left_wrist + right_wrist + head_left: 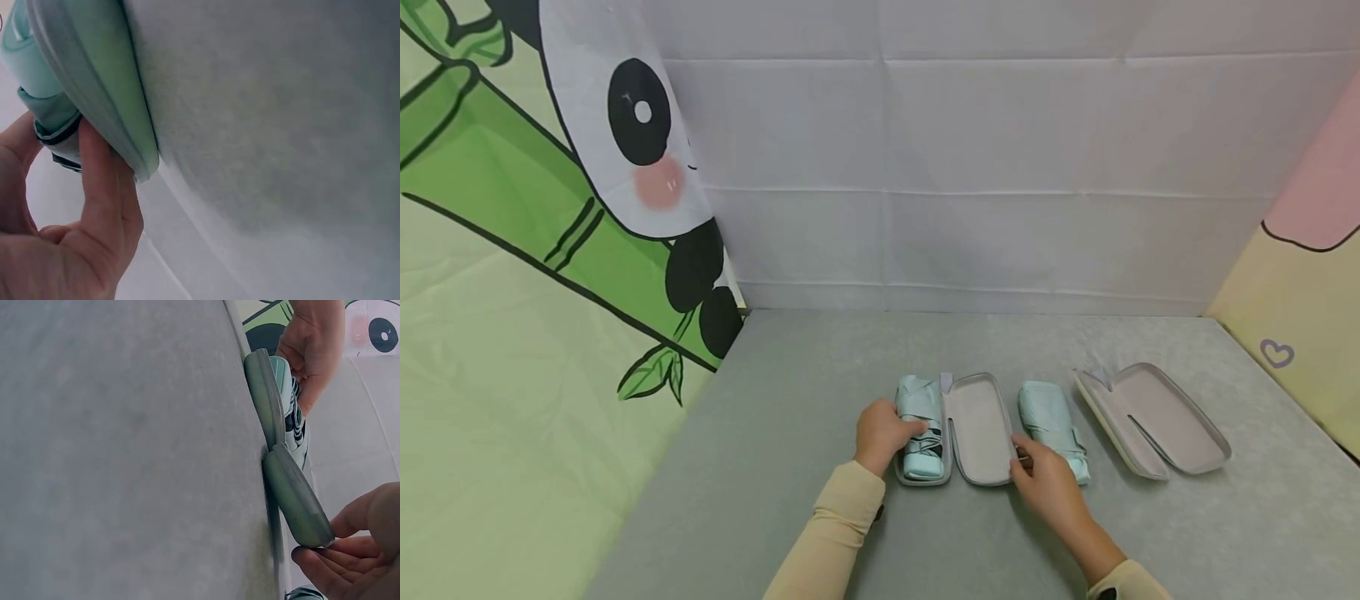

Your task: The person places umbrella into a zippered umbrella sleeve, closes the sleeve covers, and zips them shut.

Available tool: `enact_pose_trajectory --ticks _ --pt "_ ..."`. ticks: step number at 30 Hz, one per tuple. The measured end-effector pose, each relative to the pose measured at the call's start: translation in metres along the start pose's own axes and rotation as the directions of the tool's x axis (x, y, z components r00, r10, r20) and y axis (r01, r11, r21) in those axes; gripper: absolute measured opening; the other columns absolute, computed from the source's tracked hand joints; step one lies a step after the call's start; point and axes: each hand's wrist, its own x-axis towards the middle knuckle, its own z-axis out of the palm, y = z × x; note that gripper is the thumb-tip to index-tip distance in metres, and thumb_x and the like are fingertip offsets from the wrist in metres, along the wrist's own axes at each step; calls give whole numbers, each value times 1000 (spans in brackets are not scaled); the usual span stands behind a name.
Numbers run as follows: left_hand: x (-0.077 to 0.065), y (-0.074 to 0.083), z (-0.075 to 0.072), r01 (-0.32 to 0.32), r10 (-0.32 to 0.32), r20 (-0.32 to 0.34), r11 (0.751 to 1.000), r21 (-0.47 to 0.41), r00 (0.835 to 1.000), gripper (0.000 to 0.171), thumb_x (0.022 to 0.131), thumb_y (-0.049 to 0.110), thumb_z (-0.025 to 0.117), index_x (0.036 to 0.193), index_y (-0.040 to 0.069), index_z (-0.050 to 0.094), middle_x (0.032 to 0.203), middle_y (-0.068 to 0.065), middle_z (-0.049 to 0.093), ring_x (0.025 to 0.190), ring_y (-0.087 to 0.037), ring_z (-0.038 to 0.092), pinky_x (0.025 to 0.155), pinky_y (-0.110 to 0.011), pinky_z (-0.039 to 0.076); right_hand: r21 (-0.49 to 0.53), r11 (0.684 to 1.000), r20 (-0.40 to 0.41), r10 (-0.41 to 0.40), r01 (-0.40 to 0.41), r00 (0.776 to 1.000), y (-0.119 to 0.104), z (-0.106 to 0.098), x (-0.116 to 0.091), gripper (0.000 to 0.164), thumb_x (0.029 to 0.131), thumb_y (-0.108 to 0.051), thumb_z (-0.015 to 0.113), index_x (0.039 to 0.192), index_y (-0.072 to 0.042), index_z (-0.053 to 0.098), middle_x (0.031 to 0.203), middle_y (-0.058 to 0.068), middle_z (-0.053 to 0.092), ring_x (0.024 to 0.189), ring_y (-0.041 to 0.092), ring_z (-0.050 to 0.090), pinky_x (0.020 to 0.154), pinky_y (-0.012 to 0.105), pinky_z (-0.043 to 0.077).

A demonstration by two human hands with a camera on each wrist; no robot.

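A grey hinged case [981,429] lies open on the table, with a folded light-teal compact umbrella [922,400] in its left half. My left hand [883,437] holds the umbrella and that half, thumb on top of the umbrella and fingers along the outer side. In the left wrist view, fingers [103,187] reach between the umbrella and the case rim. My right hand [1047,483] pinches the right edge of the case's other half, seen slightly raised in the right wrist view [297,497]. A second teal folded umbrella [1051,421] lies just beyond the right hand.
Farther right, another grey case [1172,417] lies spread open with bare insides. The grey table [790,400] meets a white cloth backdrop [985,133] behind. Printed cloths hang at the left [490,333] and right [1307,350].
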Motion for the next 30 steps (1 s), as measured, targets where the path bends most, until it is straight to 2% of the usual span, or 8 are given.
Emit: enact_pose_trajectory --ticks 3,6,12,19,25,30 --pt "-1 -3 0 5 -5 -9 1000 -10 1000 39 66 26 84 82 -1 61 69 -5 57 62 -18 52 52 -31 44 4 1000 -5 -1 1 1000 0 2 -1 34 84 3 61 117 12 57 96 22 65 80 28 65 66 35 53" --pt "0 -7 0 -11 11 -5 1000 -6 1000 42 67 28 84 85 -1 60 73 -5 56 64 -19 52 54 -31 45 7 1000 -9 1 -1 1000 -1 3 -3 34 84 3 61 117 12 57 96 22 65 80 28 65 66 35 53" --pt "3 -14 -2 -17 17 39 1000 10 999 37 68 30 83 68 4 57 63 0 46 55 -14 41 46 -26 35 6 1000 -13 5 -5 1000 0 7 -5 35 84 2 60 117 11 57 96 21 65 80 28 65 65 35 53" --pt "0 -17 -8 -18 17 45 1000 11 999 33 67 30 84 66 6 61 57 1 52 50 -14 48 45 -26 38 -1 1000 -33 -5 5 999 -6 9 -9 34 83 3 60 116 12 57 94 22 65 79 28 65 64 34 53" --pt "-4 -20 -14 -38 35 58 999 39 998 48 68 31 82 48 15 42 45 7 35 42 -10 32 39 -25 24 -2 1000 -36 -2 2 999 -12 13 -15 34 83 3 60 116 12 57 94 22 65 78 28 65 64 35 53" --pt "-6 -23 -18 -34 30 66 997 67 997 55 68 34 81 46 18 33 47 9 24 44 -9 23 41 -25 17 -9 1000 -77 -24 23 997 -17 16 -19 33 81 4 61 113 13 59 90 21 65 75 28 64 61 35 52"
